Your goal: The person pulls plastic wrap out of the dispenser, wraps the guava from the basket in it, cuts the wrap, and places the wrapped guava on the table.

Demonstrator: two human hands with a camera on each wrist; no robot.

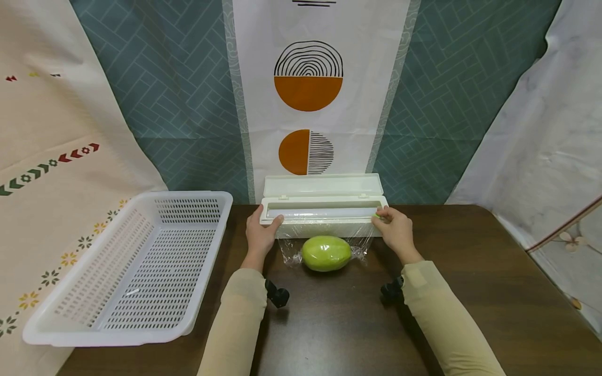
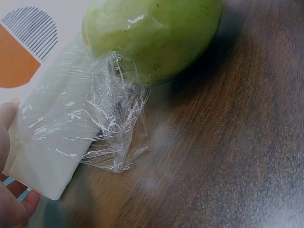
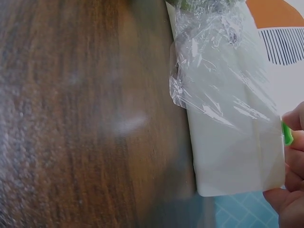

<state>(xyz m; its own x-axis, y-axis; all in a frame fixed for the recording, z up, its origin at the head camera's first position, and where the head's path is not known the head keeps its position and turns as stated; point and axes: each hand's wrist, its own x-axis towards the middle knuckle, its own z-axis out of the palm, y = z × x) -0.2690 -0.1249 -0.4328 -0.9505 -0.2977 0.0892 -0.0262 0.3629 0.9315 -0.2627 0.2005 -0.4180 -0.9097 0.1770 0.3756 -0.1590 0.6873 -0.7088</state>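
Observation:
A white cling film dispenser (image 1: 324, 200) lies at the back of the table with its lid (image 1: 324, 185) raised and a film roll inside. My left hand (image 1: 258, 239) grips its left end, thumb on the front edge. At the right end, my right hand (image 1: 397, 233) pinches a small green slide cutter (image 3: 287, 133), its other fingers against the box. Clear cling film (image 2: 114, 118) runs from the dispenser down to a glossy green oval fruit (image 1: 326, 254), bunched at both of its ends. The fruit rests on the table in front of the dispenser, touched by neither hand.
A white perforated plastic basket (image 1: 218, 250) stands on the left, with a small white strip (image 1: 133, 292) inside. Patterned cloth hangs behind the dark wooden table (image 1: 324, 334). Black wrist cameras sit on both of my wrists.

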